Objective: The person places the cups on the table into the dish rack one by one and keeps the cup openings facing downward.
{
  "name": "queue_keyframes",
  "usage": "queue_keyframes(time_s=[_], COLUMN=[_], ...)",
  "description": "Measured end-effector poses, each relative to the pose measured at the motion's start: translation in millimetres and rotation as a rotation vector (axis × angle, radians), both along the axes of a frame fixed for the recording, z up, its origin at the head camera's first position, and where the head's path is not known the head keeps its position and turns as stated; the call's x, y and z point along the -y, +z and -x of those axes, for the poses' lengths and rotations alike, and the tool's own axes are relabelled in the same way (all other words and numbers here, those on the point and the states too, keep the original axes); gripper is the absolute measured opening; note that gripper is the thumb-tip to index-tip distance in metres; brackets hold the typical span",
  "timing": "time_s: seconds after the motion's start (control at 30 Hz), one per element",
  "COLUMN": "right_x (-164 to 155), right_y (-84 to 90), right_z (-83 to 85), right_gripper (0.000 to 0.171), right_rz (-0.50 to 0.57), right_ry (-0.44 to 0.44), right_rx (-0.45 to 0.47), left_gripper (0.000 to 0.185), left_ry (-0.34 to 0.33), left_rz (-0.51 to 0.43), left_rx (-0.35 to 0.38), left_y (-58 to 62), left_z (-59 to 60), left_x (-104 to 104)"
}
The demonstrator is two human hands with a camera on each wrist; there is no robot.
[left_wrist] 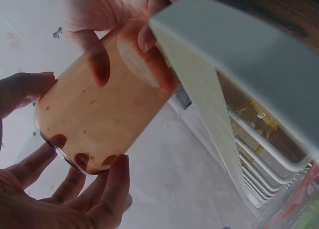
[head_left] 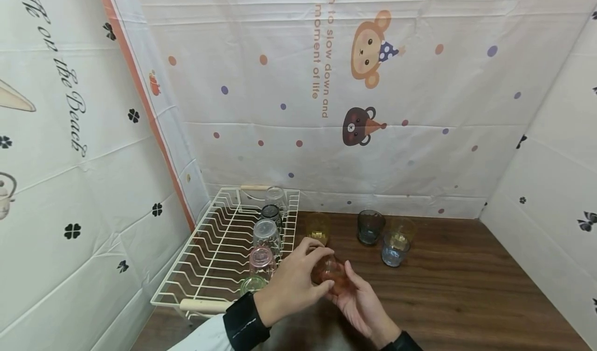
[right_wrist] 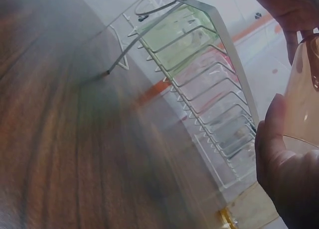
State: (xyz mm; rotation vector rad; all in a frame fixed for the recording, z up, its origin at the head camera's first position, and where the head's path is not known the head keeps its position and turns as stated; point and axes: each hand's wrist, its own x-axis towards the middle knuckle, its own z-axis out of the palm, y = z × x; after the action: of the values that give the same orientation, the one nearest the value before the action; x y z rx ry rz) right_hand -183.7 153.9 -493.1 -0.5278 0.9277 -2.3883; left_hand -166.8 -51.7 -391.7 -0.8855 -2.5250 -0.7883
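Observation:
An orange-tinted drinking glass (head_left: pixel 332 274) is held tilted between both hands, above the wooden table near the front right corner of the dish rack. Fingers and thumb of the left hand (head_left: pixel 295 278) grip it around the rim. From the other side, the right hand (head_left: pixel 361 305) grips the base end; in the left wrist view its fingers show through the clear orange wall of the glass (left_wrist: pixel 99 109). The right wrist view catches only part of this glass (right_wrist: pixel 304 99) at its right edge. Nothing is visible inside it.
A white wire dish rack (head_left: pixel 212 260) stands at left, with a row of upside-down glasses along its right side, including a pink glass (head_left: pixel 262 260) and a green glass (head_left: pixel 253 284). Behind the hands stand a yellow glass (head_left: pixel 318 225), a dark glass (head_left: pixel 370 226) and a clear bluish glass (head_left: pixel 394 250).

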Motion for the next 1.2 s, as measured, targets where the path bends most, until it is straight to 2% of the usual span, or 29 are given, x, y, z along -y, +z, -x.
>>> queue_keyframes(time_s=[0.17, 0.27, 0.5, 0.6, 0.7, 0.77, 0.97, 1.1, 1.2], right_x=[-2, -4, 2, 4, 6, 7, 13, 14, 14], right_y=[5.8, 9.5, 15.1, 12.3, 8.2, 6.2, 4.5, 3.9, 2.3], right_z=[2.7, 4.8, 21.2, 31.7, 41.9, 49.4, 72.1, 83.3, 87.7], right_gripper=[0.047, 0.045, 0.053, 0.048, 0.043, 0.044, 0.056, 0.059, 0.059], right_rz=[-0.122, -0.243, -0.616, -0.731, -0.858, -0.921, -1.069, -1.148, -1.175], right_ry=[-0.052, -0.134, -0.519, -0.675, -0.780, -0.810, -0.802, -0.815, -0.819], right_rx=[-0.073, -0.129, -0.158, -0.272, -0.397, -0.442, -0.538, -0.614, -0.636], left_gripper=[0.054, 0.054, 0.054, 0.054, 0.055, 0.056, 0.059, 0.058, 0.057], left_ry=[0.007, 0.017, 0.079, 0.113, 0.155, 0.181, 0.252, 0.316, 0.377], left_rz=[-0.029, -0.041, -0.067, -0.071, -0.073, -0.082, -0.097, -0.070, -0.034], left_rx=[-0.031, -0.068, -0.152, -0.186, -0.219, -0.239, -0.258, -0.278, -0.278], left_y=[5.3, 11.4, 28.1, 36.2, 43.8, 48.6, 62.1, 66.5, 65.0], left_z=[1.7, 3.3, 9.9, 15.0, 21.3, 26.3, 47.2, 67.0, 85.4], left_x=[1, 3, 14, 23, 35, 44, 73, 89, 102])
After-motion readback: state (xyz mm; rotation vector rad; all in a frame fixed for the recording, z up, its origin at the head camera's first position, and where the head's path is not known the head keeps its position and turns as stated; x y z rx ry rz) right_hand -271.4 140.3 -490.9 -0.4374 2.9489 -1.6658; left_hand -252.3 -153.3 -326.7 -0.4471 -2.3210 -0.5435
